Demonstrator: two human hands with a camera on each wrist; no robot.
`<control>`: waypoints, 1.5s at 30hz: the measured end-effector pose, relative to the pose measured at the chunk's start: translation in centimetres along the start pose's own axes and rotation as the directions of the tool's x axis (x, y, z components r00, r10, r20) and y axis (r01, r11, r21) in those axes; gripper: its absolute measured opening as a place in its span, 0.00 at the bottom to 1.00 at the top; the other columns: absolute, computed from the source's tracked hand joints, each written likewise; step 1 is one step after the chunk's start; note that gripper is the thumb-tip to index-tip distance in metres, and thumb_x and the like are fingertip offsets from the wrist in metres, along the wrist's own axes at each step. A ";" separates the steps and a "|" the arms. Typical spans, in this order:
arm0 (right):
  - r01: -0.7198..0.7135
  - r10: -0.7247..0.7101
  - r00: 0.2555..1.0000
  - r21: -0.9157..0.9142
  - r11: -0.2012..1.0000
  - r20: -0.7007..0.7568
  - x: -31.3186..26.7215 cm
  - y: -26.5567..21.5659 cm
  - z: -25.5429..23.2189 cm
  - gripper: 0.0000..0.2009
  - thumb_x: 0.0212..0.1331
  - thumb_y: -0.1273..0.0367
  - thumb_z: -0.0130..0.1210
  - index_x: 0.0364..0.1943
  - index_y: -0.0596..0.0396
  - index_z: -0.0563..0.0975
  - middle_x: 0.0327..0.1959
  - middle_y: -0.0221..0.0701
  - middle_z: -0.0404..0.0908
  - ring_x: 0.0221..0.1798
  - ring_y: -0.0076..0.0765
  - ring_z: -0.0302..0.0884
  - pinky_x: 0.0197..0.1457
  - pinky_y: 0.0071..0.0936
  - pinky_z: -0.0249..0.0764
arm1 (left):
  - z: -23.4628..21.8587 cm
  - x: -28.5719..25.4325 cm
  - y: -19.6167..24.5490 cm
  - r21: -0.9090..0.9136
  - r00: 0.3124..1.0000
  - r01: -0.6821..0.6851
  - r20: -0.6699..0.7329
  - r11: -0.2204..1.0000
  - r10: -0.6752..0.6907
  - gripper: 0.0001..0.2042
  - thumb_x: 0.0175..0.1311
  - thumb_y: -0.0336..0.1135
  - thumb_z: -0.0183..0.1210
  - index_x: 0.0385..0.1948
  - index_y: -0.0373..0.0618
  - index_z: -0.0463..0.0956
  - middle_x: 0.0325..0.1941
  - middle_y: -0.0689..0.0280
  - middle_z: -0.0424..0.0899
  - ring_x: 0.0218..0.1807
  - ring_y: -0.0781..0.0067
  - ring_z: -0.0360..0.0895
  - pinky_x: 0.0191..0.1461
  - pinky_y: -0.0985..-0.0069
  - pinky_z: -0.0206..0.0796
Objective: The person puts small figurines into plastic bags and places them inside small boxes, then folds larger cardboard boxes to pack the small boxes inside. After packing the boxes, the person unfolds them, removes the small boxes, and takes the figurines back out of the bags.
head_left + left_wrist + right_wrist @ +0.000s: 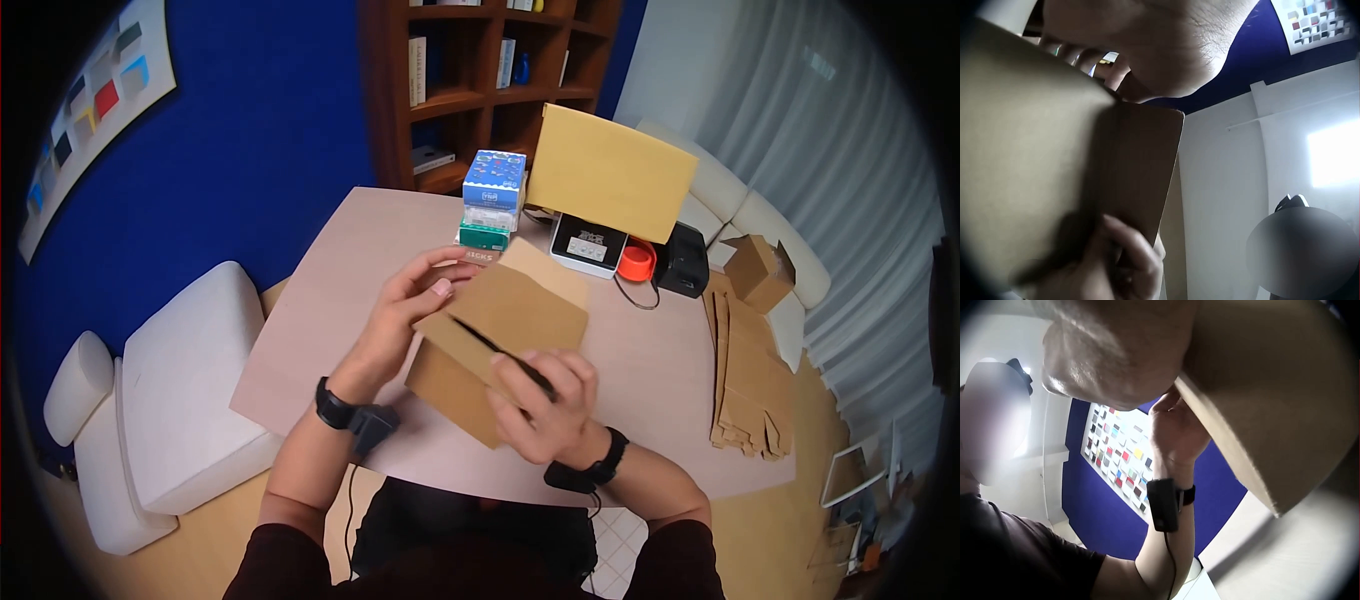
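A brown cardboard box (520,305), partly folded with a flap standing out at its far end, is tilted over the front of the table. My right hand (545,405) grips its near side, fingers curled over the edge by a narrow dark slit between the panels. At the box's upper left corner is my left hand (395,310), its fingers loosely bent and its thumb close to the cardboard edge. The left wrist view shows the box panel (1029,156) large, with the right hand (1129,256) at its lower edge. Cardboard (1266,394) also fills the right wrist view's upper right.
Stacked small boxes (492,190) stand at the back of the pinkish table (310,300). Beside them are a yellow envelope (610,165), a white device (588,245), a red round object (636,262) and a black device (684,260). Flattened cardboard (750,375) lies at the right.
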State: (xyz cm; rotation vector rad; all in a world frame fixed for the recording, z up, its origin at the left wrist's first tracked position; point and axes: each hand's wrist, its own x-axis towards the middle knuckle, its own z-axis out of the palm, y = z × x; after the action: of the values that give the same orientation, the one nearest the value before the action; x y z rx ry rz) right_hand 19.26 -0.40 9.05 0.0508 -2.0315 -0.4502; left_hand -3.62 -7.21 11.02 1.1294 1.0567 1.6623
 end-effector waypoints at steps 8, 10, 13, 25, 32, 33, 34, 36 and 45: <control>-0.005 0.038 0.994 0.309 0.951 -0.100 -0.4 0.2 -0.4 0.14 0.66 0.66 0.62 0.54 0.36 0.83 0.59 0.33 0.84 0.56 0.41 0.77 0.65 0.45 0.73 | -3.5 -4.1 3.1 0.321 0.985 0.058 0.138 0.945 -0.107 0.37 0.69 0.39 0.66 0.79 0.44 0.62 0.81 0.55 0.66 0.84 0.57 0.60 0.86 0.59 0.50; -0.261 0.310 0.946 0.344 0.902 -0.096 -0.8 1.4 -0.7 0.19 0.63 0.71 0.62 0.59 0.43 0.81 0.59 0.37 0.83 0.54 0.43 0.77 0.65 0.45 0.72 | -3.2 -5.0 3.4 0.392 0.975 0.055 0.176 0.919 -0.133 0.43 0.67 0.42 0.70 0.82 0.44 0.57 0.84 0.53 0.62 0.86 0.55 0.54 0.88 0.59 0.44; -0.650 0.674 0.730 0.416 0.636 0.111 -2.1 4.4 0.8 0.27 0.59 0.78 0.59 0.66 0.52 0.77 0.56 0.38 0.81 0.52 0.39 0.77 0.63 0.39 0.73 | -2.3 -5.8 3.0 0.556 0.964 -0.034 0.238 0.830 -0.120 0.54 0.60 0.41 0.77 0.84 0.46 0.49 0.87 0.52 0.55 0.88 0.54 0.50 0.89 0.59 0.41; -0.848 0.674 0.341 0.524 -0.080 0.655 1.3 6.0 1.3 0.31 0.62 0.83 0.61 0.72 0.59 0.73 0.58 0.32 0.74 0.47 0.22 0.81 0.53 0.21 0.79 | -1.3 -6.0 2.7 0.750 0.961 -0.140 0.260 0.646 -0.093 0.60 0.54 0.37 0.81 0.85 0.48 0.43 0.87 0.37 0.42 0.88 0.39 0.42 0.88 0.56 0.47; -0.600 0.551 0.653 0.799 -0.041 0.519 6.9 7.8 2.3 0.28 0.70 0.75 0.59 0.74 0.67 0.67 0.72 0.43 0.71 0.55 0.29 0.86 0.62 0.27 0.80 | -2.3 -6.4 1.5 0.687 0.959 0.235 -0.278 0.688 -0.049 0.27 0.74 0.41 0.65 0.68 0.35 0.74 0.57 0.41 0.86 0.63 0.48 0.84 0.68 0.62 0.72; -0.630 0.542 0.709 0.750 0.202 0.451 7.0 10.2 3.6 0.36 0.66 0.70 0.67 0.76 0.61 0.65 0.73 0.48 0.71 0.64 0.42 0.83 0.72 0.37 0.75 | -2.9 -6.5 0.7 0.642 0.937 0.204 -0.346 0.739 0.042 0.21 0.78 0.42 0.61 0.61 0.33 0.78 0.49 0.46 0.88 0.53 0.57 0.84 0.62 0.64 0.74; -0.629 0.541 0.710 0.750 0.202 0.451 7.7 12.0 4.9 0.36 0.66 0.70 0.67 0.76 0.61 0.65 0.73 0.48 0.71 0.64 0.42 0.83 0.72 0.37 0.75 | -3.4 -6.6 0.0 0.597 0.902 0.167 -0.414 0.784 0.123 0.20 0.82 0.44 0.56 0.54 0.31 0.82 0.41 0.51 0.90 0.43 0.66 0.85 0.55 0.65 0.75; -0.602 0.452 0.790 0.388 0.697 0.414 9.3 15.2 7.3 0.48 0.54 0.61 0.76 0.80 0.50 0.63 0.75 0.54 0.67 0.76 0.56 0.70 0.80 0.48 0.66 | -3.7 -6.2 0.0 0.561 0.869 0.089 -0.447 0.823 0.211 0.21 0.84 0.45 0.55 0.49 0.30 0.83 0.40 0.56 0.89 0.43 0.73 0.79 0.54 0.67 0.74; -0.553 0.205 0.549 0.169 0.816 0.810 10.8 21.9 16.2 0.59 0.40 0.55 0.82 0.83 0.35 0.59 0.79 0.47 0.65 0.82 0.61 0.57 0.84 0.53 0.57 | -7.0 -6.2 1.0 0.598 0.892 0.260 -0.449 0.758 0.048 0.23 0.83 0.47 0.55 0.51 0.28 0.82 0.39 0.60 0.88 0.42 0.72 0.81 0.49 0.69 0.75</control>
State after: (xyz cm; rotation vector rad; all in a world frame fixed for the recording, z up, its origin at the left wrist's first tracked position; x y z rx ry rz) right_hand 3.37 22.28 18.75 -0.4155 -2.8587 0.3455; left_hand -9.03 -14.60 8.84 1.0827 2.0782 1.5208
